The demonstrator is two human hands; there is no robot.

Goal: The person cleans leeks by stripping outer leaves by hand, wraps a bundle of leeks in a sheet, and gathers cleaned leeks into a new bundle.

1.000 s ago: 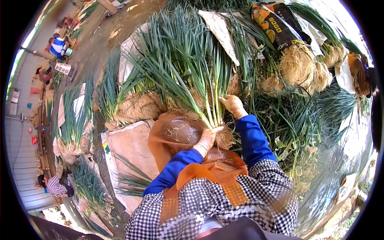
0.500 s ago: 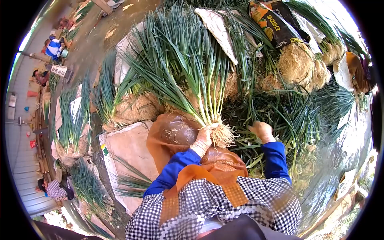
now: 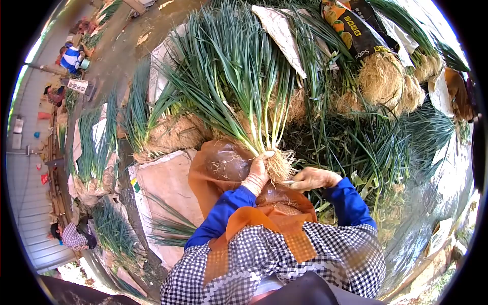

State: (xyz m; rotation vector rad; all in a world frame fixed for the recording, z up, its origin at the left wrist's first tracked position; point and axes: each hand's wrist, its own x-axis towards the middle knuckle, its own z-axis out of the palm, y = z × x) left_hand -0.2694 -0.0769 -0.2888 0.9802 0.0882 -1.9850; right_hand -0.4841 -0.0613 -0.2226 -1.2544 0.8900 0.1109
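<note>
A bunch of green onions (image 3: 267,122) fans away from me, leaves forward and pale roots (image 3: 279,166) toward me. My left hand (image 3: 258,170) is closed round its white stems just above the roots. Close to the right of the roots, my right hand (image 3: 311,179) is closed in a pinch. Something thin and pale juts from its fingertips toward the root ends; I cannot make out what it is. An orange apron (image 3: 203,175) covers my lap under the bunch.
Loose green leaves (image 3: 356,147) are heaped at my right. More onion bundles with thick roots (image 3: 378,79) lie ahead, near a black printed bag (image 3: 351,30). A pale sack (image 3: 170,188) lies at my left. Other people, one in a checked top (image 3: 73,236), sit farther left.
My right hand has moved left and toward me, from above the leaf heap to beside the roots. The left hand keeps its hold on the bunch, nearly in place.
</note>
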